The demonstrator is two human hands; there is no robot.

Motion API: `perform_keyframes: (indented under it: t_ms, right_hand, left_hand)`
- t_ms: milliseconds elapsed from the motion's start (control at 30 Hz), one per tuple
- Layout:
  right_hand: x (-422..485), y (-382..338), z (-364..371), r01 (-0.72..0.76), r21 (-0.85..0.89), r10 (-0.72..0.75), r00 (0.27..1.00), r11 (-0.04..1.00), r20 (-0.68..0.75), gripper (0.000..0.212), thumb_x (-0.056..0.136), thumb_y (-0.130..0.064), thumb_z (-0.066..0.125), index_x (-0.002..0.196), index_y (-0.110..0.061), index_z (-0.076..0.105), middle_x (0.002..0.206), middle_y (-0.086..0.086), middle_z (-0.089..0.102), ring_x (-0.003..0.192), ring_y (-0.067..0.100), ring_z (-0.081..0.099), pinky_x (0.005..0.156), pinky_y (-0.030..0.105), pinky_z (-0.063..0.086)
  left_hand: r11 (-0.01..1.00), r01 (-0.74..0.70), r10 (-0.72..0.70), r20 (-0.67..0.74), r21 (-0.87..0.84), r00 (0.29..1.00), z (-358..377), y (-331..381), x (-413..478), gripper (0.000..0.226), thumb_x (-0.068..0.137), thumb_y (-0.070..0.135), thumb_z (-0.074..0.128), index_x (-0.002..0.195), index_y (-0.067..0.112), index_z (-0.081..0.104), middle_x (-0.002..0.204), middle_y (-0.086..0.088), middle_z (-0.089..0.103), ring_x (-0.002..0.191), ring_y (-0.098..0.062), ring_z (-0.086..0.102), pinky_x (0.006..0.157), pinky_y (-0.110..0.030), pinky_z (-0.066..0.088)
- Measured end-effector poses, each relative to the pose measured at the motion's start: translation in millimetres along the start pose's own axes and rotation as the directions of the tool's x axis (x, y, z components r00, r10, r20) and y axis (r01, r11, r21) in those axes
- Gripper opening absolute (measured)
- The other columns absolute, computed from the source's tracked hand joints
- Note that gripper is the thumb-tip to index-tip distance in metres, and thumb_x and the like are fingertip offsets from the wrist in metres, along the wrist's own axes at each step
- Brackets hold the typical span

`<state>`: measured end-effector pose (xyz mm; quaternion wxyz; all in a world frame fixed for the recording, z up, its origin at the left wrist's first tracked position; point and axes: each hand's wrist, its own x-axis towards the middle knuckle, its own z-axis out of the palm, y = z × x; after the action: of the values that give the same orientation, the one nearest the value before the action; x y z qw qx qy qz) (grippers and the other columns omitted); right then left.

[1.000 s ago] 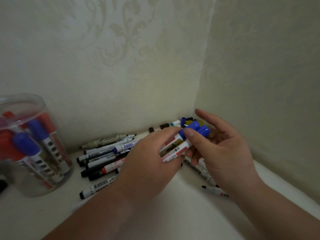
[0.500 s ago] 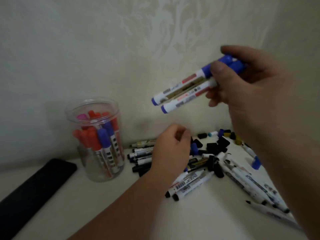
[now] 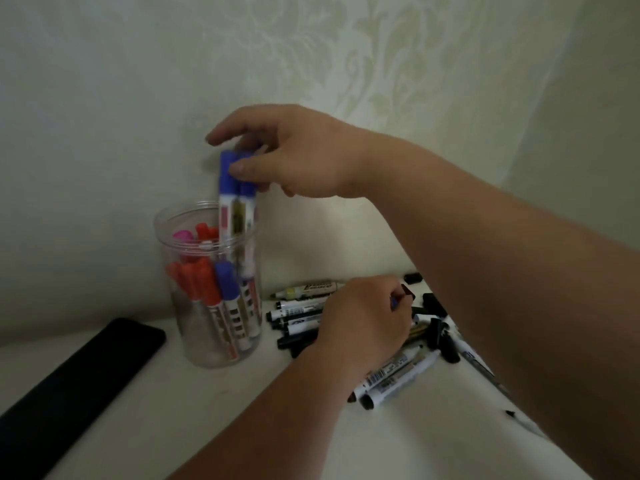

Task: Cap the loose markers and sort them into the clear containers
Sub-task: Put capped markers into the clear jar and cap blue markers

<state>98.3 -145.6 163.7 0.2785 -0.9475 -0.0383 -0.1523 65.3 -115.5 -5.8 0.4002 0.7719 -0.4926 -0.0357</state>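
My right hand (image 3: 298, 157) grips two blue-capped markers (image 3: 236, 199) by their caps and holds them upright, their lower ends inside the mouth of the clear container (image 3: 180, 327). Red, pink and blue capped markers stand in that container. My left hand (image 3: 363, 323) rests on the pile of loose markers (image 3: 301, 313) to the right of the container, fingers curled down; whether it pinches something is hidden.
A flat black object (image 3: 79, 382) lies at the lower left. Loose black caps (image 3: 438, 327) and more markers (image 3: 398, 375) are scattered to the right, near the wall corner. Patterned walls close the back and right side.
My right hand has carried the two blue markers left from mid-air, turned them upright and lowered them into the container. My left hand has stayed on the pile.
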Motion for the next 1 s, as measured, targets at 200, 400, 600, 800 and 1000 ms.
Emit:
perform_keyframes:
  t_ms: [200,400,600,800,1000]
  right_hand:
    - [-35,11,-41,-0.034,0.017,0.037,0.967,0.999,-0.251,0.044,0.093,-0.019,0.067,0.136,-0.02,0.056,0.106,0.0,0.069,0.082,0.013,0.072,0.065,0.028,0.059]
    - [-153,61,-74,-0.26,0.132,0.292,0.854,0.957,-0.431,0.01,0.094,-0.016,0.066,0.101,-0.016,0.073,0.088,0.001,0.076,0.074,0.018,0.071,0.062,0.034,0.054]
    - [-236,125,-46,-0.515,0.284,0.586,0.661,0.809,-0.469,0.011,0.094,-0.018,0.067,0.088,-0.019,0.076,0.075,0.003,0.075,0.062,0.017,0.066,0.061,0.028,0.051]
    - [-259,170,-11,-0.52,-0.064,0.375,0.692,0.852,-0.617,0.012,0.092,-0.016,0.067,0.092,-0.024,0.075,0.071,-0.01,0.068,0.066,0.016,0.063,0.063,0.038,0.057]
    - [-257,176,2,-0.354,-0.357,0.162,0.868,0.864,-0.47,0.014,0.088,-0.01,0.07,0.096,-0.021,0.075,0.082,-0.02,0.059,0.081,0.01,0.055,0.073,0.034,0.052]
  left_hand:
    - [0.998,0.043,-0.043,0.0,0.04,0.999,-5,-1,1,0.017,0.099,0.037,0.054,0.094,0.028,0.067,0.072,0.006,0.064,0.062,-0.014,0.06,0.064,-0.037,0.057]
    - [0.986,0.164,-0.164,-0.151,-0.016,0.975,-9,-6,9,0.02,0.098,0.024,0.053,0.111,0.032,0.066,0.098,0.011,0.068,0.077,-0.011,0.064,0.077,-0.038,0.059]
    - [0.993,0.08,-0.073,-0.076,0.087,0.994,0,-17,16,0.025,0.098,0.016,0.054,0.119,0.022,0.066,0.109,0.005,0.063,0.09,-0.011,0.058,0.086,-0.033,0.052]
    - [0.941,-0.194,0.168,0.112,0.276,0.979,17,-17,24,0.034,0.099,0.016,0.051,0.128,0.028,0.065,0.121,0.008,0.061,0.112,-0.014,0.049,0.098,-0.037,0.043]
    - [0.928,-0.192,0.126,0.219,0.318,0.968,27,-14,29,0.038,0.103,0.022,0.044,0.137,0.037,0.054,0.13,0.015,0.059,0.123,-0.013,0.047,0.107,-0.039,0.033]
